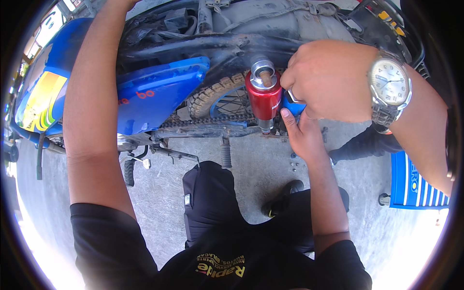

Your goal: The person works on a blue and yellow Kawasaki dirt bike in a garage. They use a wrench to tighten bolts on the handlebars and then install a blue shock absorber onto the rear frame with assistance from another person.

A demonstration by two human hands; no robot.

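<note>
My left arm reaches up along the left side to the top edge; my left hand is mostly cut off there, fingers hidden. A red shock absorber with a silver top eye stands upright at the motorcycle's rear frame. Just right of it, my right hand grips a blue object, thumb upward, fingers largely hidden. A co-worker's hand, with a wristwatch, lies over that object, fingers curled beside the shock's top.
A blue side panel, knobby rear tire, chain and footpeg are on the bike. A blue wheeled creeper or cart stands at lower right. The co-worker's dark leg is behind my right arm; small parts lie on the concrete.
</note>
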